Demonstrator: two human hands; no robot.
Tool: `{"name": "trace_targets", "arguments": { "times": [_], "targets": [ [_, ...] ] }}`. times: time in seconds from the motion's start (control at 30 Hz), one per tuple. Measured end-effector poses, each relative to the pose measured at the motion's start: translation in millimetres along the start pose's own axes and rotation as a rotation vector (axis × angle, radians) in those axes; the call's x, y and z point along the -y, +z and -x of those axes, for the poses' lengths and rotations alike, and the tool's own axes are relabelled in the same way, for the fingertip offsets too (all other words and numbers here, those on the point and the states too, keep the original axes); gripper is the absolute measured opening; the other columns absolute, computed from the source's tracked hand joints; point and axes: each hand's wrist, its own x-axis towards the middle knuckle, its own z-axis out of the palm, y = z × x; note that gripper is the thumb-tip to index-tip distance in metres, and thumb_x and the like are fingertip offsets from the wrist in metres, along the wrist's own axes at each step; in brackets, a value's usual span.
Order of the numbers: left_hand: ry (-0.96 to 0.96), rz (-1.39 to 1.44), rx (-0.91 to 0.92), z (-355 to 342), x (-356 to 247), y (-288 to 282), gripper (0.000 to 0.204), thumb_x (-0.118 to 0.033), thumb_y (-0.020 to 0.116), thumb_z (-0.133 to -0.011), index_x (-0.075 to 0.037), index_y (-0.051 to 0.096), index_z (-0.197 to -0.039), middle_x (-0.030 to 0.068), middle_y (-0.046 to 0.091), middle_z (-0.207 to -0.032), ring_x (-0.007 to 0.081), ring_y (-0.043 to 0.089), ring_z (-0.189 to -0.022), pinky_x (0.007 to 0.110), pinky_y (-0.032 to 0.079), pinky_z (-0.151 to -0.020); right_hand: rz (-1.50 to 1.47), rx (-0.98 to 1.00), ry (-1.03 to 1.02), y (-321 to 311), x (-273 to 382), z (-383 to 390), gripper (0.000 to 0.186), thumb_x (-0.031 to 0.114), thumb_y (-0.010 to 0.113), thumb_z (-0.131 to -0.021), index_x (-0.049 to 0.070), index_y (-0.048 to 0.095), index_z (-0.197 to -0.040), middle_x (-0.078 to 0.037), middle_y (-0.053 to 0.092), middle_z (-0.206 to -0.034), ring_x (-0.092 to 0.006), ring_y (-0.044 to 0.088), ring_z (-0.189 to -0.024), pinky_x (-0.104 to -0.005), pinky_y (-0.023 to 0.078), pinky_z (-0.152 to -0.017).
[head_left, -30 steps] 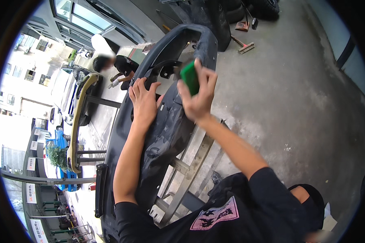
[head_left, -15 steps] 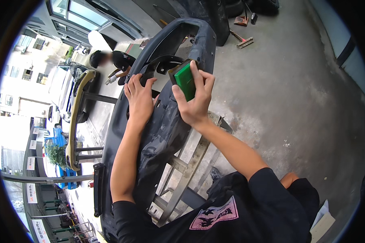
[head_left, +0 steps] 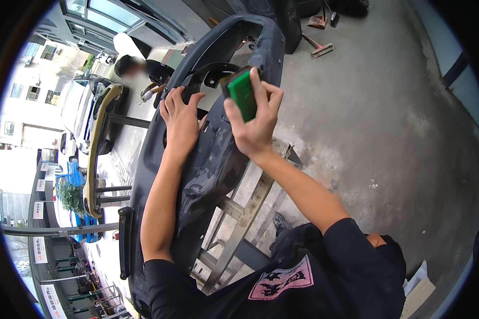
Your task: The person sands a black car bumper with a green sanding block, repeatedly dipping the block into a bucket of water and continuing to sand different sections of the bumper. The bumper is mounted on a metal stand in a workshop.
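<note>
A dark grey car bumper (head_left: 210, 167) with lighter scuffed patches stretches away in front of me, raised on a metal stand (head_left: 245, 215). My left hand (head_left: 182, 122) lies on its left part, beside an opening, with bent fingers spread apart. In my right hand (head_left: 258, 125) is a green sanding block (head_left: 241, 95) with a dark, brownish pad along its left side. Thumb and fingers pinch the block from both sides. It is over the bumper's far right part; whether the pad touches the surface I cannot tell.
Another person (head_left: 157, 72) crouches beyond the bumper. A yellowish bumper (head_left: 94, 159) hangs on a rack at the left, near parked cars. A broom (head_left: 321, 50) and a dustpan (head_left: 318, 22) are on the concrete floor at the far right.
The view has shifted slightly. My right hand and the sanding block have moved a little up and away along the bumper. My left hand keeps its place on the bumper.
</note>
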Motion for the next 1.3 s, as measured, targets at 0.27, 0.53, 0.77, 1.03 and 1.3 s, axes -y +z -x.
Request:
{"name": "trace_targets", "arguments": {
  "times": [0.27,0.53,0.77,1.03,1.3],
  "targets": [
    [-0.003,-0.001,0.016,-8.0,-2.7,-0.6,0.052,-0.020,0.079,-0.077,-0.017,0.060,-0.125,0.0190,0.041,-0.138,0.0390,0.032,-0.137,0.060,0.021,-0.113,0.021,-0.025,0.022,0.9,-9.6,-2.6,0.069,0.032,0.075,-0.087,-0.002,0.050,-0.141,-0.013,0.044,-0.111,-0.0239,0.052,-0.101,-0.0349,0.045,-0.091],
    [-0.028,-0.015,0.065,5.7,1.8,0.3,0.055,-0.021,0.080,-0.076,-0.018,0.059,-0.127,0.0191,0.041,-0.139,0.0393,0.031,-0.138,0.059,0.018,-0.114,0.003,-0.045,0.032,4.2,-8.1,5.0,0.065,0.031,0.072,-0.089,-0.005,0.050,-0.140,-0.013,0.043,-0.112,-0.0254,0.052,-0.102,-0.0334,0.043,-0.094],
    [-0.014,-0.023,0.051,1.1,1.6,2.3,0.053,-0.024,0.079,-0.078,-0.018,0.059,-0.127,0.0178,0.041,-0.140,0.0382,0.031,-0.138,0.060,0.019,-0.114,-0.033,-0.074,0.092,7.8,-16.5,-6.5,0.065,0.035,0.075,-0.084,-0.002,0.056,-0.134,-0.017,0.046,-0.111,-0.0300,0.051,-0.102,-0.0384,0.047,-0.087],
    [-0.002,-0.017,0.042,-3.2,0.7,0.8,0.052,-0.024,0.079,-0.078,-0.018,0.060,-0.126,0.0180,0.041,-0.139,0.0384,0.031,-0.138,0.060,0.019,-0.114,0.022,-0.063,0.203,9.3,-18.8,-18.5,0.071,0.027,0.076,-0.086,0.000,0.048,-0.144,-0.012,0.042,-0.112,-0.0250,0.050,-0.105,-0.0350,0.042,-0.095],
    [-0.015,-0.033,0.034,-4.3,-3.6,-2.1,0.054,-0.014,0.076,-0.076,-0.021,0.060,-0.127,0.0176,0.042,-0.139,0.0381,0.033,-0.137,0.053,0.020,-0.115,-0.062,-0.118,0.336,11.2,-28.0,-44.3,0.069,0.034,0.074,-0.085,0.000,0.051,-0.141,-0.014,0.044,-0.112,-0.0288,0.052,-0.103,-0.0380,0.046,-0.089]
  ]
}}
